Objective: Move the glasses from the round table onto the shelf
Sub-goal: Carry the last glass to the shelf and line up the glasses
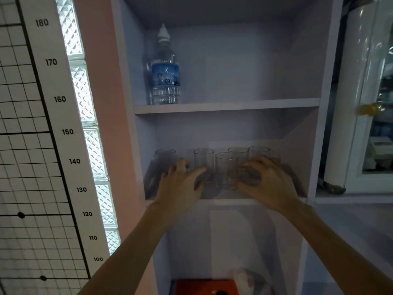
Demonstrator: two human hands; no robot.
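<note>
The right hand [269, 182] is reaching into the middle compartment of the shelf [225, 108], its fingers curled around a low glass [249, 176] that is mostly hidden under the palm; it looks to be closed on that glass and setting it down at the front right of the board, though how firmly is hard to tell. The left hand [180, 184] is hovering with fingers spread and loosely bent, holding nothing, its fingertips just beside the base of the second glass from the left [203, 161]; whether they are touching it cannot be told.

Between the two hands a front glass [226, 169] is standing upright, nearest the edge. Behind it two more glasses [238, 153] [259, 151] are standing close together at the back right, and a far-left glass [165, 157] is standing apart from the others. All are upright with mouths up.

The grouping seems deliberate: the back is being filled first and the front afterwards, so each new glass goes in without a reach over the others. The free hand is probably steadying or guarding the neighbours while the last one lands.

On the board above, a water bottle [165, 69] is standing at the left. The round table is not showing, so how many glasses remain there cannot be judged.
</note>
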